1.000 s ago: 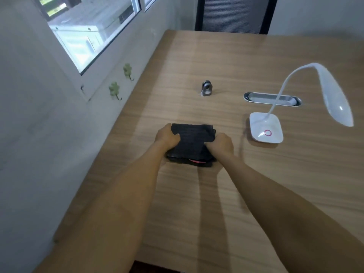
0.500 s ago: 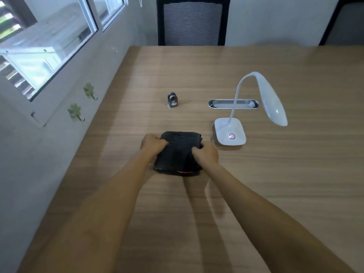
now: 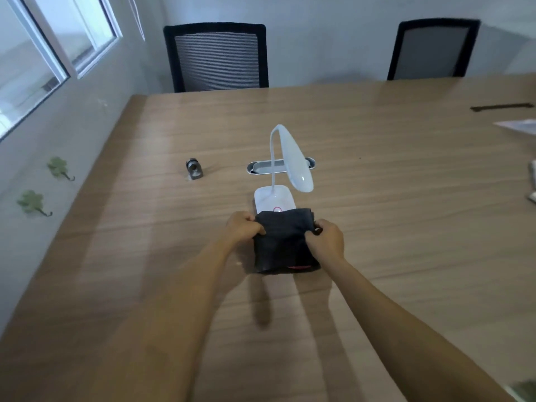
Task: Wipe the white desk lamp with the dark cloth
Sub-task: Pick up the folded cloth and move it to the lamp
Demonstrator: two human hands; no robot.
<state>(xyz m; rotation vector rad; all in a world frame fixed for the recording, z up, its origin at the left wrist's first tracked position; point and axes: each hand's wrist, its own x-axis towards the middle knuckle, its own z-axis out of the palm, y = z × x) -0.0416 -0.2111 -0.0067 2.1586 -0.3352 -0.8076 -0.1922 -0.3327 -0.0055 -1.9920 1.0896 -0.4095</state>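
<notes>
The dark cloth (image 3: 282,242) is folded and held up off the wooden table between both hands. My left hand (image 3: 242,229) grips its left edge and my right hand (image 3: 327,242) grips its right edge. Just beyond the cloth stands the white desk lamp (image 3: 293,161), with its bent neck and long head leaning to the right. The cloth hides the near edge of the lamp's square base (image 3: 274,198); a red ring on the base shows just above the cloth's top edge.
A small metal object (image 3: 193,169) stands left of the lamp. An oval cable slot (image 3: 262,167) lies behind it. Two black mesh chairs (image 3: 216,58) stand at the table's far edge. The wall with a window (image 3: 43,62) runs along the left. Papers (image 3: 519,126) lie far right.
Both hands have lifted the cloth off the table and carried it right, up to the lamp's base. The view has swung right and up, showing more of the table.
</notes>
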